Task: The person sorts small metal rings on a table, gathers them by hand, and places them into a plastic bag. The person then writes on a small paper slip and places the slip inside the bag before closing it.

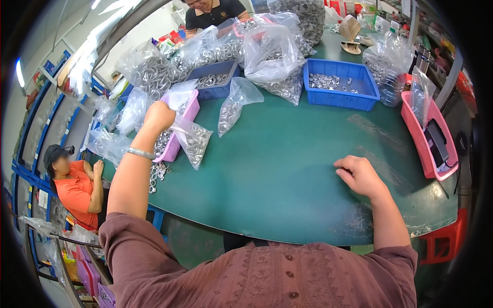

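My left hand (160,116) is closed in a fist at the neck of a clear plastic bag (194,141) of small metal rings. This bag hangs beside a pink basket (191,109), which also has metal rings in it and is partly hidden by my left arm. Over the right part of the green table (267,169), my right hand (361,176) has its fingers loosely bent, thumb and forefinger apart, with nothing between them. A few loose metal rings (153,180) lie by the table edge, near my left forearm.
At the back stand a blue tray (341,100) and a grey-blue bin (215,88) with metal parts, among several filled bags (277,77). A pink basket with a black device (436,143) stands at right. One person (77,185) sits at left, another (213,13) across the table.
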Available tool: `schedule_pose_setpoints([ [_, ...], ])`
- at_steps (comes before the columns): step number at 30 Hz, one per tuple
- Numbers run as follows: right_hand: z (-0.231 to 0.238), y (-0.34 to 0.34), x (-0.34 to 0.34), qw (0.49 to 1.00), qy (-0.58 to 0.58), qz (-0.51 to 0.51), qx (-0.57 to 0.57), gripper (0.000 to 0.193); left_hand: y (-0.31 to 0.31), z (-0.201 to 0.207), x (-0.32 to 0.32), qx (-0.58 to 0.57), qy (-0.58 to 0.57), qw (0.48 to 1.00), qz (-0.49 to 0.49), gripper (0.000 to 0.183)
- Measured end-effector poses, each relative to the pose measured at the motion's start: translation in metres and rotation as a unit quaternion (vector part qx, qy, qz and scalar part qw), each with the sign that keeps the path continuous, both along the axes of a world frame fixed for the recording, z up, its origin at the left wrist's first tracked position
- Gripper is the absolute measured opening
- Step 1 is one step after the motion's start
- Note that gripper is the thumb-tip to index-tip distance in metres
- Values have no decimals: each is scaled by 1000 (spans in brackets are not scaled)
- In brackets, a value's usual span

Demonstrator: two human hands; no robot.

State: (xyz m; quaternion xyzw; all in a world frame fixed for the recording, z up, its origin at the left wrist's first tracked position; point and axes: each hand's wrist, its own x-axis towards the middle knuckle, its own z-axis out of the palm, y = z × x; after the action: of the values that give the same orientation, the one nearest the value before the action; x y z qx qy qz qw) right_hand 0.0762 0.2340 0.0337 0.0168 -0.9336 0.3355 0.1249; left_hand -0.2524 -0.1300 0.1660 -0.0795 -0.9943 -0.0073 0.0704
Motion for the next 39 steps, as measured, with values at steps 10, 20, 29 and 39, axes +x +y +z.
schedule_pose_setpoints([
  [10,4,-5,-4,1000,2,14,2,16,-18,-20,-1,68,116,991,-8,33],
  [20,1,-2,-1,1000,1,9,6,16,17,7,48,-2,128,988,-85,45],
  [29,-1,1,2,1000,-5,2,15,17,104,-20,59,-41,85,926,-365,51],
  [39,-2,-1,-3,999,1,26,26,17,112,-53,51,98,-1,929,-357,14],
])
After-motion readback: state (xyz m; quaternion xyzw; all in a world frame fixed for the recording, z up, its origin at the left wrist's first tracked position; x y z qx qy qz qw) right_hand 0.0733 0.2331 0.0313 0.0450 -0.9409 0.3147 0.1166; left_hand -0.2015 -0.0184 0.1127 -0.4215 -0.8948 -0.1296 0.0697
